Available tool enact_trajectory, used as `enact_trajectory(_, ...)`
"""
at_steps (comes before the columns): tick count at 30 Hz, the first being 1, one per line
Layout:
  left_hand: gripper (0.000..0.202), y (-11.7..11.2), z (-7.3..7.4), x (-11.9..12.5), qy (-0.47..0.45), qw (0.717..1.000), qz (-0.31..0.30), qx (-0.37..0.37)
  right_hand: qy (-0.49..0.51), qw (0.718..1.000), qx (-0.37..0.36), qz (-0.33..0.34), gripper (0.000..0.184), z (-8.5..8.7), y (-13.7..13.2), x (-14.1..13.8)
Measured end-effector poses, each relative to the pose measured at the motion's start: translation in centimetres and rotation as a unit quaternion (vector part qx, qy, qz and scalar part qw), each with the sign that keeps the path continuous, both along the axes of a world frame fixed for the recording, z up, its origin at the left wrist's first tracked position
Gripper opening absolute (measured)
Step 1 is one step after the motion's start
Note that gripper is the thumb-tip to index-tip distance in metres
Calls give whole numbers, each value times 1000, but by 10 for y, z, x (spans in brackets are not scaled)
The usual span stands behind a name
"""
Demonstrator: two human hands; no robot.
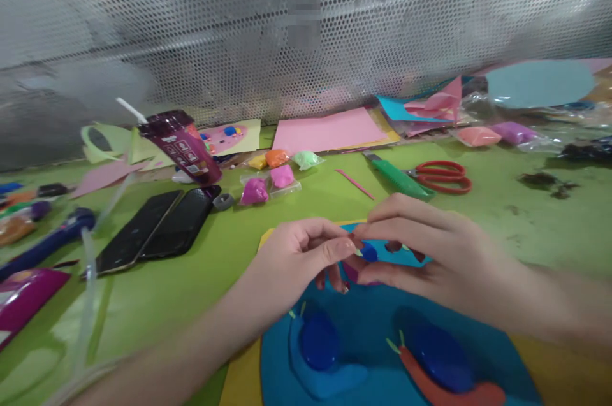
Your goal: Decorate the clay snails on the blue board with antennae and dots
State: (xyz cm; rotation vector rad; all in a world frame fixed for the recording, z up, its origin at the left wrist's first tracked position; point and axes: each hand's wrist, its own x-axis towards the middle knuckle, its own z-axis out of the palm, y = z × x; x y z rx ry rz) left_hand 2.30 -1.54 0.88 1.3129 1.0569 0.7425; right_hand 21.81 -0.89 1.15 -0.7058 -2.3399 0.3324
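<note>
Clay snails [320, 345]: on blue sheet [370, 323]; two lower look finished, shells and feelers on; third partly hidden, remaining work unclear.
Cup [184, 148]: white print, unreadable.
Left hand [299, 250]: fingertips bunched at pale-green bit [357, 253]; hold uncertain.
Right hand [433, 243]: fingers curved toward left's; grip cannot be told.

Colours around the grip.
Nearer: light-blue snail [329, 384], orange snail [417, 370], dark-blue shells [319, 342], pale-green feelers [401, 336], blue sheet [373, 323]. Beyond: green cutter knife [401, 178], pink stick [354, 183], pink paper [329, 130]; farthest, grey panel [229, 30] dotted with holes.
</note>
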Motion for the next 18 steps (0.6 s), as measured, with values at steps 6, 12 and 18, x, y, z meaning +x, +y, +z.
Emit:
enact_trajectory(6, 9, -4, 2, 2, -25, 999, 10, -38, -1, 999, 36, -3, 12, -1, -4, 1)
enact_trajectory(12, 11, -8, 6, 5, -59, 997, -8, -57, 5, 999, 49, 3, 10, -1, -9, 2)
enact_trajectory(18, 10, -8, 4, 4, -43, 998, 1, -40, -18, 999, 47, 17, 16, -5, -6, 4)
